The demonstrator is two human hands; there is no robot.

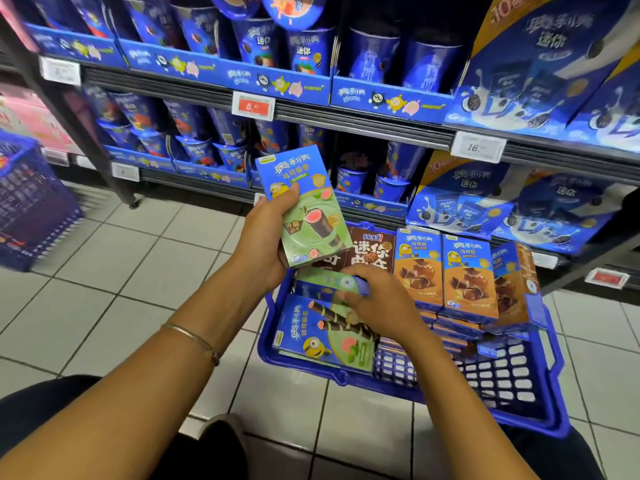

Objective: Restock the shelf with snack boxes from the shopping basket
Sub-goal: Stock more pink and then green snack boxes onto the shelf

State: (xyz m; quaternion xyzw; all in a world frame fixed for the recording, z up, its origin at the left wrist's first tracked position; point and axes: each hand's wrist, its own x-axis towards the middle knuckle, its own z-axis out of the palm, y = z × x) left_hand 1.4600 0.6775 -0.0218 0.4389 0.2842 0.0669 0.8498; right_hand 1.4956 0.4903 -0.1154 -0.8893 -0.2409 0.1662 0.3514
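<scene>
Right now my left hand [266,233] grips a green snack box [304,209] at the middle of the frame. My thumb lies across its front near the upper left corner and my fingers wrap behind its lower end. The box stands tilted, top leaning left, above the far left corner of the shopping basket [519,386]. Its blue top reads "奥利奥" with "可可" beneath, beside a yellow goggled cartoon figure; the smaller print I cannot make out.

My right hand [377,303] reaches down into the basket, just below the held box, its fingers curled over the end of a second green box [325,282] that stands on edge. A third green box [322,334] lies flat below it in the basket's lower left corner, showing the same "奥利奥" and cartoon figure.

To the right of my hand, caramel-coloured boxes [469,278] stand upright in a row, also marked "奥利奥". Behind my hands a brown box [372,252] reads "迷你".

Across the top of the frame the shelf [381,119] holds blue cups [303,50] marked "奥利奥" and "迷你". A red tag [254,105] begins with "5." and a white price tag [479,147] with "16."; the rest of both is blurred. A thin bracelet [194,337] circles my left wrist.
</scene>
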